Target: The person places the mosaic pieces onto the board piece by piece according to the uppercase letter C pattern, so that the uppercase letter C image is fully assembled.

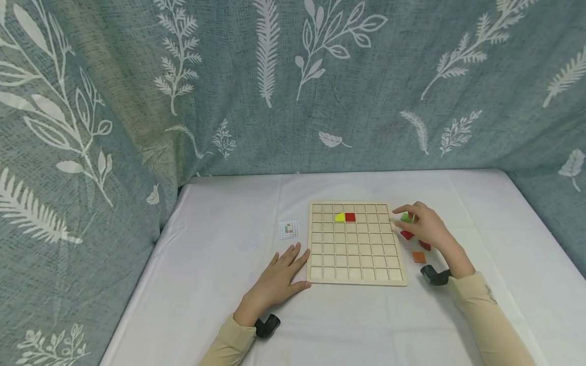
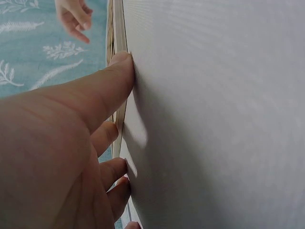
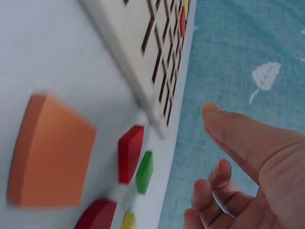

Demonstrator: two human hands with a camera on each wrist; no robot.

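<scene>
We judge that the step in hand is picking up the green piece [image 1: 405,217], so we should pinch it by its edges and lift it straight, without pushing the red piece [image 1: 406,234] beside it, while our left hand [image 1: 278,278] lies flat with relaxed fingers against the wooden grid board [image 1: 356,274]. The green piece lies on the white table [image 1: 220,264] just right of the board's upper corner, under the fingertips of our right hand [image 1: 423,225]. That hand's fingers are loosely curled above the piece and grasp nothing yet.
</scene>
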